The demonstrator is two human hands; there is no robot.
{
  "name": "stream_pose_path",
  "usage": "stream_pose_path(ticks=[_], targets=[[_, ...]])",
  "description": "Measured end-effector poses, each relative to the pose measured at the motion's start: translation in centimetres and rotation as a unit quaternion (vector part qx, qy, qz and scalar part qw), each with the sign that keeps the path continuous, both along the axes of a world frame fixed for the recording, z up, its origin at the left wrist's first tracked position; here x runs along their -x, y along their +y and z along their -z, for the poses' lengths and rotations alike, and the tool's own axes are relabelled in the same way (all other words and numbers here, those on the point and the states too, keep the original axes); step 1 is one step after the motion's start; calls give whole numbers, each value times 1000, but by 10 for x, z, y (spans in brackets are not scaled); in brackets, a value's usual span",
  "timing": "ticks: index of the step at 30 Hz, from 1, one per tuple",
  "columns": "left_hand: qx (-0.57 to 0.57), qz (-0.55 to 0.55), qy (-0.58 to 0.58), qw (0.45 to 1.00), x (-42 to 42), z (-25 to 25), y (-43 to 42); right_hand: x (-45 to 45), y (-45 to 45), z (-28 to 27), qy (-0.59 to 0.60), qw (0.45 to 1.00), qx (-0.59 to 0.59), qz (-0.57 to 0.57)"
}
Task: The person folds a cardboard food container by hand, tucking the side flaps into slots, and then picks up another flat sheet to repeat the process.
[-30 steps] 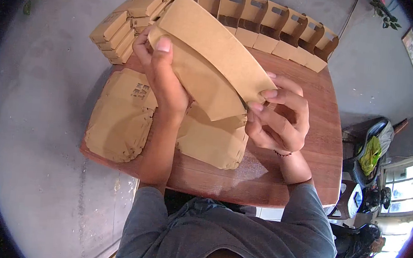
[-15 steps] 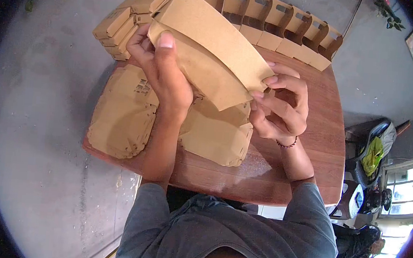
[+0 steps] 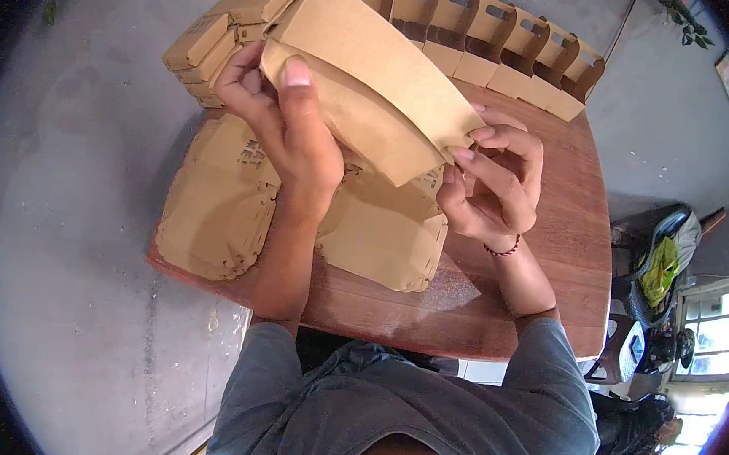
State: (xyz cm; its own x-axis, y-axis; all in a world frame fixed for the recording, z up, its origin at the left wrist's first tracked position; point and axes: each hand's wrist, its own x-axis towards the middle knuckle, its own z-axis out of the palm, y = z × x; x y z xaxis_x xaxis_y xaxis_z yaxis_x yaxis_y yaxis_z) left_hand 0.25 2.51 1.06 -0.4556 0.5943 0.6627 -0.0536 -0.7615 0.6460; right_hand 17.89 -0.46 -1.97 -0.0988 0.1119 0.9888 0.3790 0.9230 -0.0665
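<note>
From here I see the left hand (image 3: 304, 143) and right hand (image 3: 507, 187), fingers clamped on 1 carton (image 3: 368, 59); 2 flat cardboard piles (image 3: 214, 200) lie on the surface (image 3: 555, 215).

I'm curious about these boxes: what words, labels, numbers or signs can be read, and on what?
"ME!", blurred: left flat cardboard stack; the word above is unclear.
Right flat cardboard stack: lettering partly covered, unreadable.
Stacked boxes: print too small.
Held cardboard box: no print showing.

free tabletop (image 3: 564, 216) at right, held box (image 3: 366, 80) blocking centre
</note>
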Motion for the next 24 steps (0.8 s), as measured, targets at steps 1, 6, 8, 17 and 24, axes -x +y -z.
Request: stream_pose_path(ticks=[1,6,8,17,24], targets=[[-5,7,-13,1000,0,0,0,0,0,1,2,1000,-1,-1],[15,-12,2,1000,1,-2,-2,1,1,6,-14,1000,8,-17],[9,-30,8,999,0,-2,1,4,-1,9,-15,999,26,-33],[89,93,159,979,-16,5,-10,0,13,15,-38,998,-3,54],[-73,223,226,946,17,0,3,-27,-3,-14,-1,964,232,-126]])
